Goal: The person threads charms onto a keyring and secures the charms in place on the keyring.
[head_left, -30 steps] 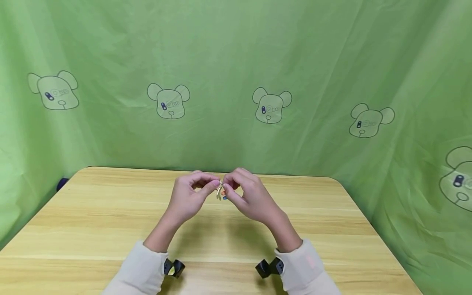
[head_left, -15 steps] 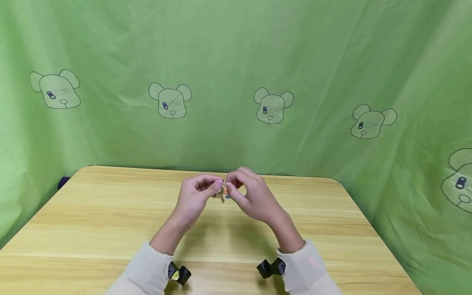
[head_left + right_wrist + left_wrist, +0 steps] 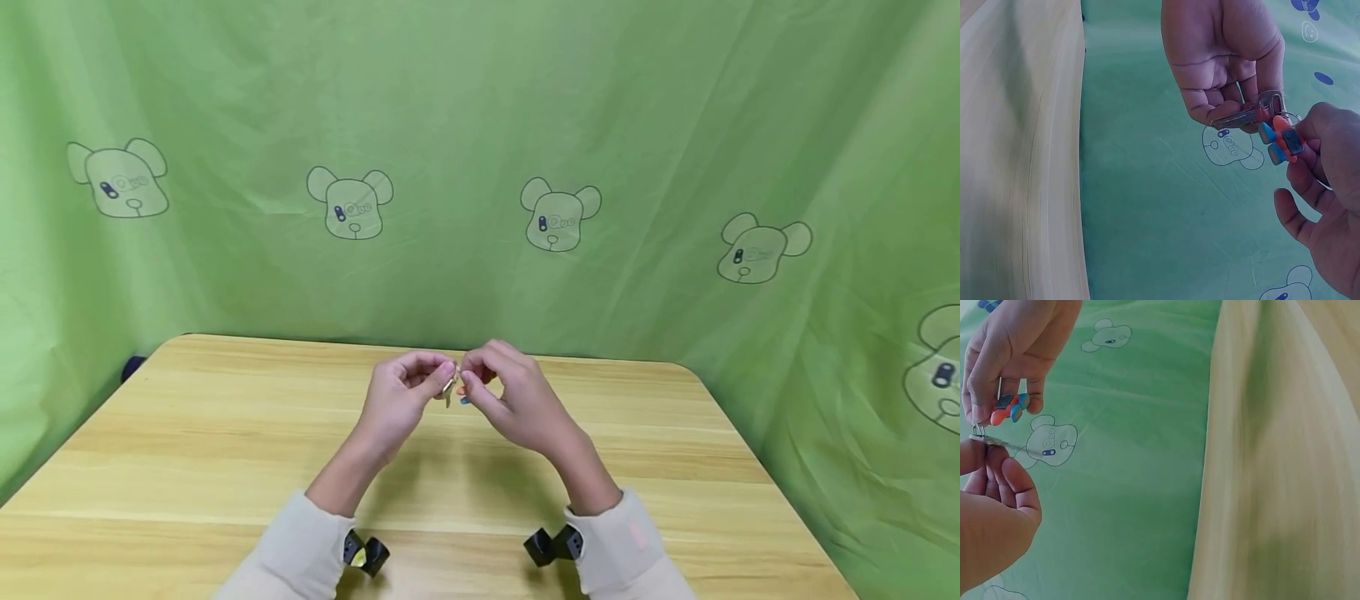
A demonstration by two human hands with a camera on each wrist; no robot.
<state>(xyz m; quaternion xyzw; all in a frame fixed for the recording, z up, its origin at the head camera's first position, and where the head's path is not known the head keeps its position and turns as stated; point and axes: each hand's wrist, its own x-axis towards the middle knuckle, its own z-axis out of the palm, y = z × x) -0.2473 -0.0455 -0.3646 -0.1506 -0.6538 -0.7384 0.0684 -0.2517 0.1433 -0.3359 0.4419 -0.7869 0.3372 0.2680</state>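
Observation:
My left hand (image 3: 396,400) pinches a metal key (image 3: 1235,117) by its head between thumb and fingers. The key's blade juts out, pointing down in the head view. My right hand (image 3: 517,400) meets it from the other side and pinches a thin metal ring (image 3: 980,429) at the key's head. A small orange and blue toy-like charm (image 3: 1284,139) with a dark patch dangles under the right fingers. Both hands are raised, fingertips nearly meeting. In the head view the fingers hide most of the ring and charm.
A wood-grain table (image 3: 225,450) lies below the hands. Green curtain (image 3: 450,100) with printed bear heads stands behind and at the sides. A black camera is strapped at each wrist, beside the pale sleeves (image 3: 292,542). A dark object (image 3: 132,367) shows past the table's left edge.
Over the last second the left hand has shifted slightly right, closer to the right hand, and the key has turned in its fingers. The right hand stays almost in place, still holding the ring.

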